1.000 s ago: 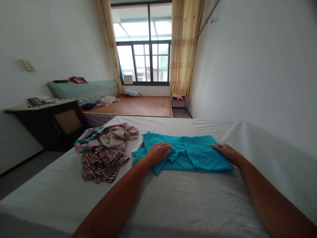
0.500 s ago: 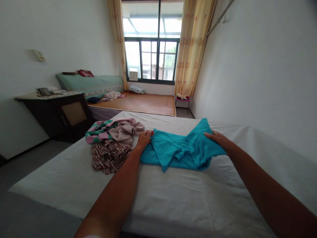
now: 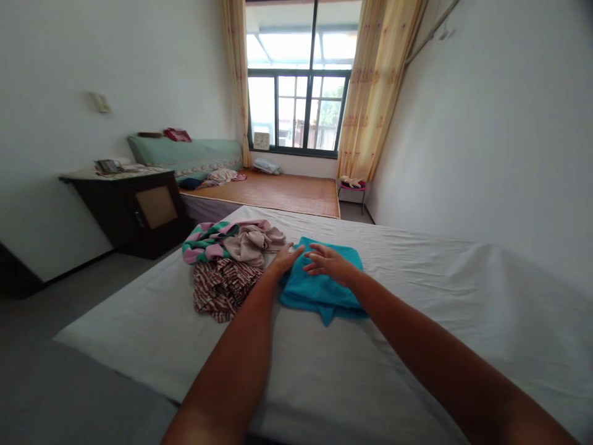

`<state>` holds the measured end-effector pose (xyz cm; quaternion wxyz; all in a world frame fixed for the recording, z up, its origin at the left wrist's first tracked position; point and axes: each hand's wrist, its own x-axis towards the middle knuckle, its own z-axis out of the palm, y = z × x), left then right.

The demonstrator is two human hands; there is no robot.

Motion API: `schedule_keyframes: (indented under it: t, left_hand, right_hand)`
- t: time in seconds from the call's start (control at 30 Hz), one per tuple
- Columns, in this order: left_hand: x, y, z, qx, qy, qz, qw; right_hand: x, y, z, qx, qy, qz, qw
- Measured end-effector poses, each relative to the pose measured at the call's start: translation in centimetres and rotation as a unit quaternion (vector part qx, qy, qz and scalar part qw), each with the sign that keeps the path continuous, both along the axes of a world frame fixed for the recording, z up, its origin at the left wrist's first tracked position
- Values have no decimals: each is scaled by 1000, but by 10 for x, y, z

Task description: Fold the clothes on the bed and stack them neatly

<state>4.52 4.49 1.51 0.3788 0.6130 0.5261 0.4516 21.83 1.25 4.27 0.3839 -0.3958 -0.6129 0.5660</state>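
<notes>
A turquoise cloth (image 3: pixel 319 287) lies folded into a compact shape on the white-sheeted bed (image 3: pixel 324 371), with a small pointed corner sticking out at its near edge. My left hand (image 3: pixel 286 258) is at the cloth's left edge, its fingers apart. Over the cloth's upper middle, my right hand (image 3: pixel 330 262) has its fingers spread, and nothing is gripped in it. Left of the cloth sits a pile of clothes: a pink and green piece (image 3: pixel 206 244), a dusty pink piece (image 3: pixel 252 242) and a brown and white patterned piece (image 3: pixel 222 287).
Beyond the sheet is another bed with a brown mat (image 3: pixel 291 191). A dark cabinet (image 3: pixel 115 213) stands at the left, and a small pink stool (image 3: pixel 353 185) below the curtain (image 3: pixel 370 93). A white wall (image 3: pixel 509 142) runs along the right.
My right hand has moved left, bringing the right part of the turquoise cloth over the rest, and its fingers have opened. The left hand's fingers have opened too. The view has shifted slightly.
</notes>
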Motion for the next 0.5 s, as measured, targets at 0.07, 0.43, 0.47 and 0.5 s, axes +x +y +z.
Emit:
schedule_keyframes:
  t: [0.07, 0.43, 0.47, 0.5]
  left_hand:
    - [-3, 3, -5, 5, 31, -27, 999]
    - [20, -20, 7, 180, 373, 51, 909]
    - [28, -24, 6, 201, 391, 17, 898]
    - [35, -27, 4, 209, 408, -21, 888]
  right_hand:
    - [13, 5, -2, 59, -21, -47, 997]
    - [59, -4, -43, 379, -485, -19, 788]
    - [58, -5, -47, 380, -496, -22, 780]
    - [58, -5, -50, 381, -502, -26, 776]
